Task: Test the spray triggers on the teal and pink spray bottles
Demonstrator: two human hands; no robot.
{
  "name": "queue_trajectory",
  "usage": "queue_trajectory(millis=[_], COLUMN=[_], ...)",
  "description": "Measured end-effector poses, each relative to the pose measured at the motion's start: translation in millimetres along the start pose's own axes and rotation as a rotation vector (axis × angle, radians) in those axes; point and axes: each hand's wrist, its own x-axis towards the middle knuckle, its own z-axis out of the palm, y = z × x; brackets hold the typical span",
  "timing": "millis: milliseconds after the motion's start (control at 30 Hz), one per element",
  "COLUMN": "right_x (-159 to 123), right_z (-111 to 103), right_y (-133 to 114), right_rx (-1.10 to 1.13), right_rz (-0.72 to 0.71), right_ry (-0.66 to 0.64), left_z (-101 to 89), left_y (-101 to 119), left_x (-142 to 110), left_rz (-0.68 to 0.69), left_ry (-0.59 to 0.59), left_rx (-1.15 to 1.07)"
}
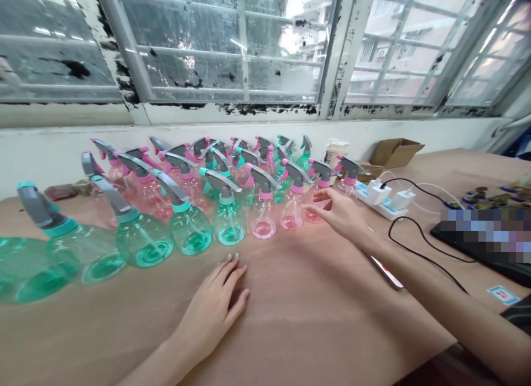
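Note:
My left hand (218, 300) rests palm down on the table (286, 325), its fingers spread and holding nothing. Just beyond its fingertips stands a green spray bottle (229, 223) with a grey trigger head. My right hand (338, 212) reaches in front of a pink spray bottle (314, 209), fingers apart; whether they touch it I cannot tell. Left of that hand are another pink spray bottle (291, 209) and a clear-pink one (263, 217). More green spray bottles (191, 231) run along the front row to the left.
Several more spray bottles stand behind, by the wall under the windows. On the right are a white power strip (381, 201) with chargers, black cables (418, 250), a phone (386, 271) beneath my right forearm, and an open cardboard box (396, 152). A white tub (337, 151) stands at the back.

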Motion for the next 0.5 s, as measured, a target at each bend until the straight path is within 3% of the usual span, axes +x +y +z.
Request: queue_trajectory(millis=[267, 367, 500], right_x=[19, 17, 1], right_z=[41, 43, 28], right_y=[10, 13, 13], right_rx=[0.027, -0.009, -0.074], right_rz=[-0.065, -0.084, -0.080], right_ry=[0.013, -0.008, -0.035], left_z=[-0.5, -1.8, -1.8], left_y=[-2, -2, -2], left_x=[-1, 0, 1], left_rz=[0.001, 0.004, 0.008], left_ry=[0.034, 0.030, 0.027], left_rx=[-0.022, -0.017, -0.007])
